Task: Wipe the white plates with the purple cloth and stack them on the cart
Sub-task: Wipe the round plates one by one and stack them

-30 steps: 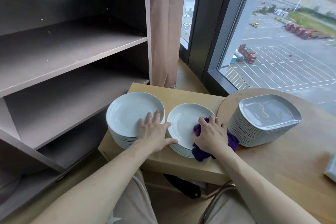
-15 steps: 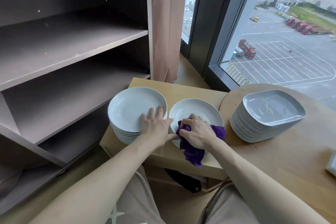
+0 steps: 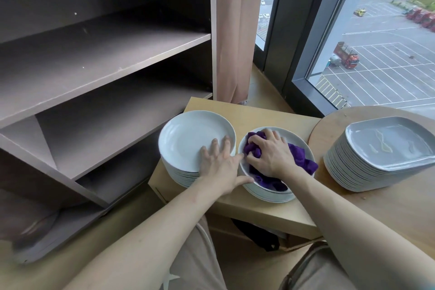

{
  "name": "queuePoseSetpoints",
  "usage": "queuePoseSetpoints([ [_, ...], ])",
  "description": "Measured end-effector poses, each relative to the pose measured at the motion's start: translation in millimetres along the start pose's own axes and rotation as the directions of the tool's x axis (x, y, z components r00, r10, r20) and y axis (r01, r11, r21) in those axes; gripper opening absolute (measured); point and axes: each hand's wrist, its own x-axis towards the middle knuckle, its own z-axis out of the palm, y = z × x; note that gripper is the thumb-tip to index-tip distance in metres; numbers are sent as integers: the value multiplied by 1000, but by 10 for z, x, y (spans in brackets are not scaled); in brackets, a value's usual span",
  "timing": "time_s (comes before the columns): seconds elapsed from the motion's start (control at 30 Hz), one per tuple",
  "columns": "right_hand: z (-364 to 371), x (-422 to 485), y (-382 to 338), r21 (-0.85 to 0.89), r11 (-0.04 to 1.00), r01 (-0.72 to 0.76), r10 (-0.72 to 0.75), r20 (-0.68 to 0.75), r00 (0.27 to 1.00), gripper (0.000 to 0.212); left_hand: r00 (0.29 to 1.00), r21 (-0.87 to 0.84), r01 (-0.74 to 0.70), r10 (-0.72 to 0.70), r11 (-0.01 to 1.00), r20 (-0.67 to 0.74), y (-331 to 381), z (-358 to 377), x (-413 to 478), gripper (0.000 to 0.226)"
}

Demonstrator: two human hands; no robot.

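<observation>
L hand (image 3: 221, 167): fingers spread, palm flat on top plate of L stack (image 3: 188, 139), thumb out at rim of R stack (image 3: 295, 138). R hand (image 3: 270, 155): fingers curled into bunched cloth (image 3: 302, 159), pressing it into R stack's top plate; cloth end trails over that plate's R rim. Both stacks side by side on cart (image 3: 259, 115), nearly touching. Grey plates (image 3: 386, 141) stacked on table (image 3: 400, 200) to R, apart from cart stacks. Shelf unit (image 3: 106, 54) at L.
</observation>
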Motion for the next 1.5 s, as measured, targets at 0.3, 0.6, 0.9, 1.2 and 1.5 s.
queuePoseSetpoints([
  [0.3, -70, 28, 246, -369, 916, -160, 130, -106, 986, 40, 1000, 5, 13, -13, 1000, 22, -9, 26, 9, 80],
  [0.6, -313, -483, 300, -305, 917, -256, 296, 95, 950, 41, 1000, -8, 16, -16, 1000, -1, -15, 24, -2, 80],
  [0.9, -317, -898, -70, 37, 985, -169, 165, 92, 982, 37, 1000, 23, 14, -13, 1000, -25, -3, 1, -15, 81],
  [1.2, -308, -1087, -63, 9, 993, -120, 118, 119, 986, 64, 999, 30, 17, -16, 999, -48, -9, 35, 6, 78],
  [1.5, -215, -1403, -133, 251, 959, -134, 174, -143, 974, 40, 1000, 20, 15, -15, 1000, -14, -35, 48, 38, 80],
])
